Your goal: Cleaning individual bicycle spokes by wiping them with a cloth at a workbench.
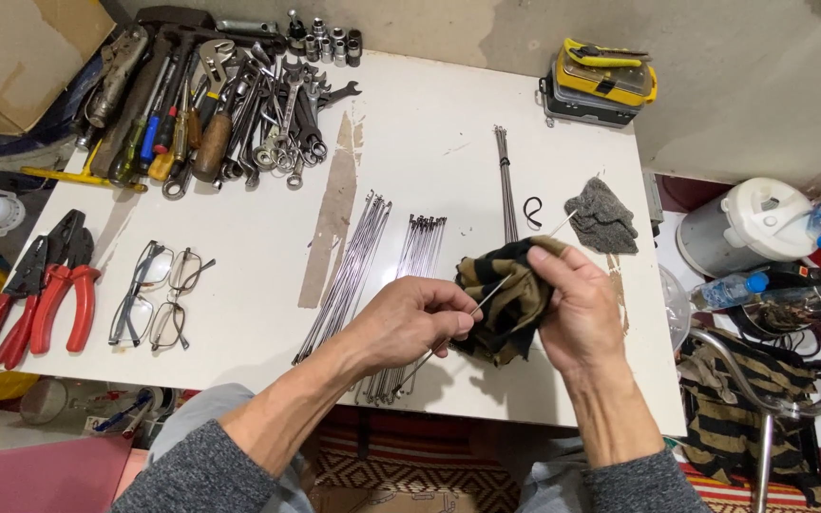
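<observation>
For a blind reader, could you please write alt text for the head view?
The left hand pinches a thin metal spoke while the right hand wraps a striped black-and-tan rag around it, above a white table holding loose spokes.

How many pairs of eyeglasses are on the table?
2: one pair of eyeglasses lies beside the red pliers; the second pair lies just below it, touching. None appear hidden.

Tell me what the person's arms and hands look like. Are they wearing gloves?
No gloves: both the left hand and right hand are bare. Grey knitted sleeves are pushed up, leaving the forearms uncovered. No rings or watch show.
</observation>
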